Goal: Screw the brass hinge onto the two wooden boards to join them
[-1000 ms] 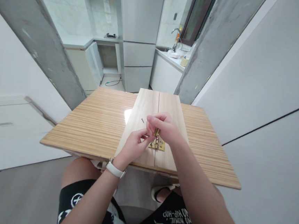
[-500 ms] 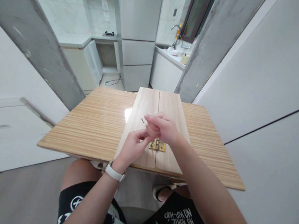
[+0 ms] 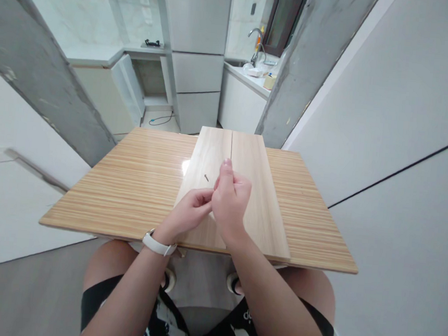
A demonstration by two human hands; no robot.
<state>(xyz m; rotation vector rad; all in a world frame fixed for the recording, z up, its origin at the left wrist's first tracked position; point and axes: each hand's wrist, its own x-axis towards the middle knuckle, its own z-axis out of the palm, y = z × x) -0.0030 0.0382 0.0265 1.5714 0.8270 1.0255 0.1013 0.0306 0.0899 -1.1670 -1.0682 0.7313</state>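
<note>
Worked over two pale wooden boards (image 3: 245, 191) laid flat, long edges butted, on a striped wooden table (image 3: 136, 186). Held the right hand (image 3: 229, 204) right on the seam between them, near the edge closest to the body, fingers curled shut into a loose fist with the thumb pointing up along the seam. Brought the left hand (image 3: 187, 214) in beside it on the left board, fingers bent and pinched together, tips touching the right hand. Possibly gripped something small between the two hands, but could not tell what, since the fist hid it. Left a small dark screw (image 3: 206, 177) lying loose on the left board, just beyond the left fingertips and apart from both hands.

Compared with half a second before: hid the brass hinge, then showing on the seam below the knuckles, fully under the right hand. Turned that hand from a sideways, knuckles-left pose to an upright one with the thumb on top. Kept the left hand in much the same pinching pose against it. Found the screw at the same spot on the board. Tipped the view a little further down, with more of the table's near edge and the bare knees in sight.

Wore a white wristband (image 3: 157, 245) on the left wrist. Beyond the table, faced white cabinets (image 3: 197, 71) and a counter with a tap (image 3: 256, 37).
</note>
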